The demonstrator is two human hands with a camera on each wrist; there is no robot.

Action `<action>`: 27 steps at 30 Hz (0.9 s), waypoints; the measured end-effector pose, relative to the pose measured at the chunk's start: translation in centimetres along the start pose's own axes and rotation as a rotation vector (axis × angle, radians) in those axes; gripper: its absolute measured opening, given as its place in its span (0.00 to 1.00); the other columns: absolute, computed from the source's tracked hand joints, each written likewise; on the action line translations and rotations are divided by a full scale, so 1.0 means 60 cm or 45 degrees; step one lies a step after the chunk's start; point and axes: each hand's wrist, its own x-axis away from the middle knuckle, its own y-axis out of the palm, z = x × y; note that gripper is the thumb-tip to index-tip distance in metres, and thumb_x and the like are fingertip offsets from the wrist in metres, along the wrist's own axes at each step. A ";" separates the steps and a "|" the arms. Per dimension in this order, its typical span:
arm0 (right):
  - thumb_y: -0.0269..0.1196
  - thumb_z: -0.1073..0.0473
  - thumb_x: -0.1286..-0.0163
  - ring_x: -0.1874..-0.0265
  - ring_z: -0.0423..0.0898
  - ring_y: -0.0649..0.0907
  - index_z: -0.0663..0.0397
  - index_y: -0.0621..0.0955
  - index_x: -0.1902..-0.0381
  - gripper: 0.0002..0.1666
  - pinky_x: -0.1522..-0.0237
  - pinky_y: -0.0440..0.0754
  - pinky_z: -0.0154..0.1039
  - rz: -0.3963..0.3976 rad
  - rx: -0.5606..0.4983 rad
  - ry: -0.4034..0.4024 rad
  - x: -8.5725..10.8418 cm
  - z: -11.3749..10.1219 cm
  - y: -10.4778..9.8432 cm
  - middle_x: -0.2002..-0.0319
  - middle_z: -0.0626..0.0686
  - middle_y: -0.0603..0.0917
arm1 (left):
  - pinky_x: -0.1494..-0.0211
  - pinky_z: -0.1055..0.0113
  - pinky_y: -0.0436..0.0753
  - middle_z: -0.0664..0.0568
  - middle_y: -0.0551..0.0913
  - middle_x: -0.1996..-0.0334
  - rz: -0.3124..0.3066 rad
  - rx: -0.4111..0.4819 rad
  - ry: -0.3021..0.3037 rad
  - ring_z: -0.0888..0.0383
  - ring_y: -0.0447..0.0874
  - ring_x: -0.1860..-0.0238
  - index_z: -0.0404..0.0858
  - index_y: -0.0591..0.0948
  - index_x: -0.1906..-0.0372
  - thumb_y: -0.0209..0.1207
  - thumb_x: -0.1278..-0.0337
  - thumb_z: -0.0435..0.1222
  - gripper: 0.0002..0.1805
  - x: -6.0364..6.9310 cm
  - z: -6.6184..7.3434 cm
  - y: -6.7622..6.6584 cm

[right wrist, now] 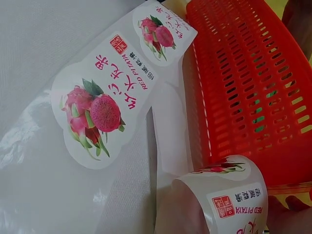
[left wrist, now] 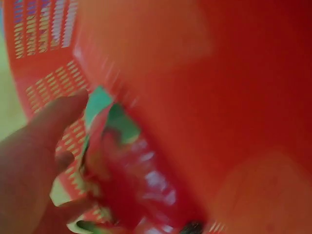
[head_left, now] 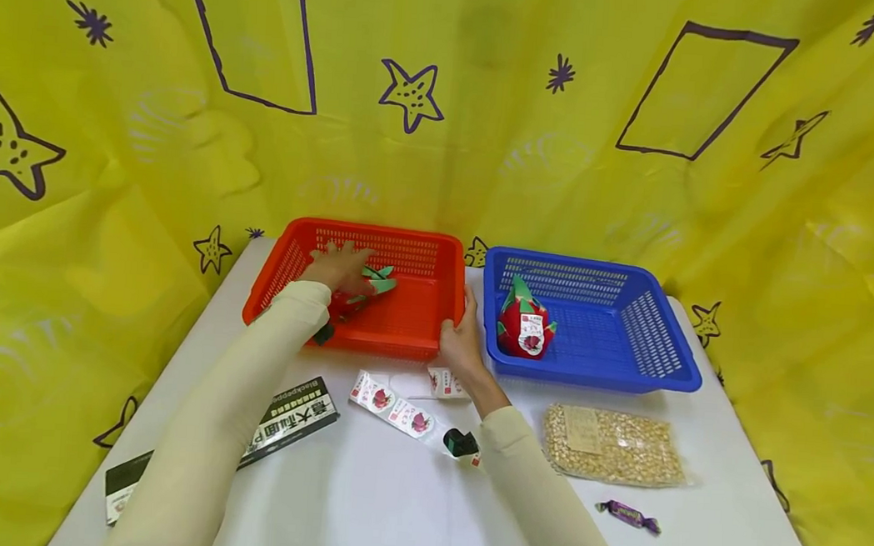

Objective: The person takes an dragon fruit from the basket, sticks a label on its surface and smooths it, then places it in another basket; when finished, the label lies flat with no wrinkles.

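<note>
Beneath nearer left hand, fingers loosely spread: 1 dragon fruit, leafy end pointing right. Held by right hand: red basket.

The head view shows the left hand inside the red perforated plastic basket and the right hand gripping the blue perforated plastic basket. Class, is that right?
Not quite: the right hand grips the red basket, not the blue basket, as the head view shows. The left hand is indeed inside the red basket.
</note>
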 end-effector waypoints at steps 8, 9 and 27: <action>0.44 0.73 0.24 0.20 0.60 0.62 0.49 0.44 0.13 0.46 0.17 0.54 0.55 0.022 0.028 -0.034 0.002 0.001 0.003 0.15 0.59 0.51 | 0.30 0.36 0.74 0.31 0.63 0.21 -0.154 0.028 -0.028 0.33 0.69 0.26 0.44 0.63 0.17 0.65 0.31 0.48 0.42 0.000 -0.013 0.004; 0.44 0.73 0.24 0.20 0.61 0.63 0.49 0.44 0.13 0.46 0.17 0.55 0.56 0.027 0.029 -0.042 0.001 0.002 0.002 0.15 0.60 0.52 | 0.32 0.37 0.76 0.32 0.67 0.23 -0.160 0.024 -0.029 0.35 0.72 0.29 0.44 0.63 0.18 0.66 0.31 0.48 0.42 0.000 -0.013 0.003; 0.44 0.71 0.22 0.21 0.59 0.65 0.46 0.44 0.13 0.46 0.17 0.55 0.54 0.004 0.081 -0.003 -0.002 -0.002 -0.002 0.15 0.59 0.52 | 0.39 0.48 0.76 0.38 0.76 0.32 -0.255 0.152 -0.045 0.43 0.75 0.40 0.53 0.67 0.22 0.63 0.32 0.57 0.38 -0.005 -0.043 0.011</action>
